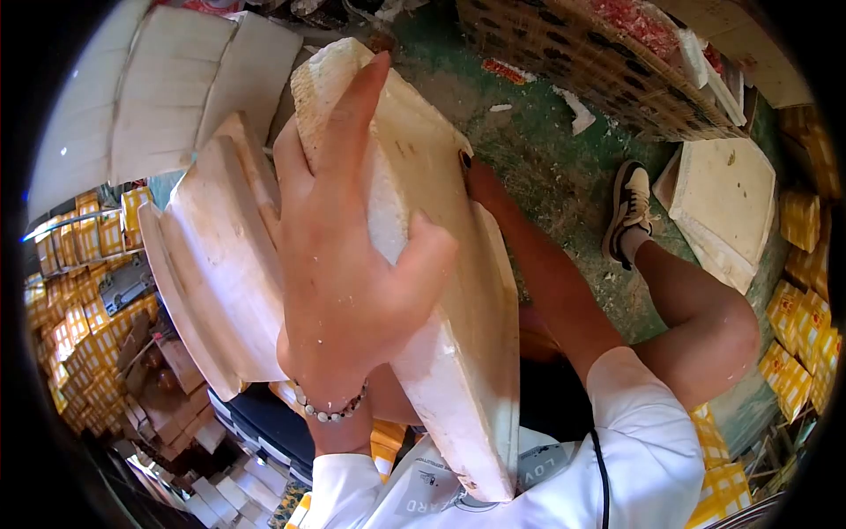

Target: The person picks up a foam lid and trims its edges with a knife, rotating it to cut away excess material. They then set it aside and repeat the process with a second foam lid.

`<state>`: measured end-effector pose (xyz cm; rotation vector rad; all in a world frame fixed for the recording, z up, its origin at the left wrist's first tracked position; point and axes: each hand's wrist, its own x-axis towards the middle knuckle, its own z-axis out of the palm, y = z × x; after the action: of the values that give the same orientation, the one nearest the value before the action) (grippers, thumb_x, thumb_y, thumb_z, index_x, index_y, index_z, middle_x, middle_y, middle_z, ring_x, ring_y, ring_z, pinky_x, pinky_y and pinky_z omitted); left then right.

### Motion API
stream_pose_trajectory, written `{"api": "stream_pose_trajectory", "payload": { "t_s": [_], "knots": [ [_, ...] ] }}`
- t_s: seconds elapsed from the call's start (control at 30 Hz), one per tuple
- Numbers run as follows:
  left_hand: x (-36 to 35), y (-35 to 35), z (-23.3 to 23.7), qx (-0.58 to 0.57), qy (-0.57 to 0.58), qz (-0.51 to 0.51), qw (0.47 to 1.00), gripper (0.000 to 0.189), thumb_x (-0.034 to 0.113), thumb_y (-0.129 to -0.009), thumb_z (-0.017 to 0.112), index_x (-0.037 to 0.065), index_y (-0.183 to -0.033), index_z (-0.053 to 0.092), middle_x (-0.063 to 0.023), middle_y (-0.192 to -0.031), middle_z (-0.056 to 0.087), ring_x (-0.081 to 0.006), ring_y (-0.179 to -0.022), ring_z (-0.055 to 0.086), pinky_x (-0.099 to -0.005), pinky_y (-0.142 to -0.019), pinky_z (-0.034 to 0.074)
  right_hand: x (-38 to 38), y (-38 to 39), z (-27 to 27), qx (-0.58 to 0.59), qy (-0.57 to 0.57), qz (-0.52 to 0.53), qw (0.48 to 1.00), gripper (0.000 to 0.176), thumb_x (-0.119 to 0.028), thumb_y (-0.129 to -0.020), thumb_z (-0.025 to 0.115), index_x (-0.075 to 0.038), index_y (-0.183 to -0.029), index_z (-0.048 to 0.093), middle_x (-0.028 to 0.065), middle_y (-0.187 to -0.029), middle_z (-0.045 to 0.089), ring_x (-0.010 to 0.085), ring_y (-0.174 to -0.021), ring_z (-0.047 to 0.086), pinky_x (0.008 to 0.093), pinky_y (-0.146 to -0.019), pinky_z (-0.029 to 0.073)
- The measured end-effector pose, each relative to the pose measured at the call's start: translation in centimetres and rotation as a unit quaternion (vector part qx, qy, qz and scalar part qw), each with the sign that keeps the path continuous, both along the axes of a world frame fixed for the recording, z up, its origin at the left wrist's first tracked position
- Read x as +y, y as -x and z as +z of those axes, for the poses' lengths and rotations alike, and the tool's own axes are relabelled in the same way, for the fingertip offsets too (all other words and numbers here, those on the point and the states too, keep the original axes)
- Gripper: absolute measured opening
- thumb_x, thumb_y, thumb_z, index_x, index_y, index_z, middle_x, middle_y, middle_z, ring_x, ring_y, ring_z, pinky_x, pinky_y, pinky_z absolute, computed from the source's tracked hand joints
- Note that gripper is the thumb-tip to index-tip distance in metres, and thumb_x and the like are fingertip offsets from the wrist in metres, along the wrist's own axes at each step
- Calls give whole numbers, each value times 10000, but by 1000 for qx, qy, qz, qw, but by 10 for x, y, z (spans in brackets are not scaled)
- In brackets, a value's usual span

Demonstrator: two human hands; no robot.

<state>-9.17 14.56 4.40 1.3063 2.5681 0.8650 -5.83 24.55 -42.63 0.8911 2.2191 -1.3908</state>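
A thick, off-white foam slab (441, 176) stands tilted in front of my body, its near end against my shirt. My left hand (348, 256), with a beaded bracelet at the wrist, grips the slab's left edge, index finger stretched toward the rough far end and thumb across the side. On the slab's far right side is my right hand (480, 181), closed against its edge; most of its fingers are hidden behind the foam. Just left of my left hand lean curved foam pieces (207, 256).
Large white foam panels (167, 97) stand upper left. Foam pieces (723, 194) lie on the green floor (529, 132) near my shoe (630, 212). A cardboard box (599, 70) is at the top. Yellow checked packages (88, 326) are stacked left and right.
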Motion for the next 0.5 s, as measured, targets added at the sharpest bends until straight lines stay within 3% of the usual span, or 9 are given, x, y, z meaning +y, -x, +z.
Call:
{"api": "stream_pose_trajectory", "payload": {
  "t_s": [0.1, 0.2, 0.27, 0.4, 0.47, 0.5],
  "knots": [
    [0, 3, -4, -8, -22, 7, 1000, 810, 48, -689, 500, -41, -1492, 444, -199, -1515, 490, -304, -1449, 413, -377, -1222, 250, -4, 4, -22, 53, -55, 13, 997, 490, -81, -960, 626, 86, -1374, 424, 258, -898, 681, 378, -720, 662, 480, -619, 532],
    [3, 2, -4, -2, -27, 27, 999, 804, 49, -688, 495, -37, -1487, 455, -196, -1510, 496, -299, -1436, 427, -374, -1214, 265, 11, -2, 12, 32, -35, 34, 998, 417, -106, -1009, 584, 116, -1329, 437, 247, -943, 670, 304, -732, 651, 476, -599, 504],
    [7, 0, -1, -11, -15, 36, 999, 801, 47, -688, 491, -35, -1485, 459, -194, -1509, 496, -295, -1438, 424, -371, -1213, 263, 15, -8, 39, -12, -1, 69, 998, 481, -106, -1001, 601, 107, -1393, 421, 247, -986, 674, 309, -767, 657, 491, -630, 521],
    [10, -4, 2, 7, 17, 23, 1000, 796, 41, -688, 482, -27, -1481, 467, -180, -1508, 501, -287, -1444, 415, -368, -1214, 254, 7, -22, 22, -37, -18, 82, 996, 593, -74, -992, 606, 80, -1501, 342, 246, -1032, 672, 318, -764, 658, 484, -632, 530],
    [9, -3, -1, -5, -1, 23, 1000, 793, 42, -688, 481, -25, -1479, 469, -177, -1508, 501, -288, -1446, 413, -369, -1216, 250, -1, -22, 21, -60, -4, 33, 998, 430, -108, -990, 617, 71, -1346, 454, 270, -1022, 669, 347, -759, 666, 497, -636, 522],
    [8, -4, -3, -17, -18, 27, 999, 791, 43, -688, 479, -24, -1476, 472, -175, -1508, 501, -289, -1448, 411, -370, -1218, 245, -2, -23, 20, -61, -3, 33, 998, 430, -108, -990, 617, 71, -1346, 454, 270, -1022, 669, 347, -759, 666, 497, -636, 522]
  ]
}}
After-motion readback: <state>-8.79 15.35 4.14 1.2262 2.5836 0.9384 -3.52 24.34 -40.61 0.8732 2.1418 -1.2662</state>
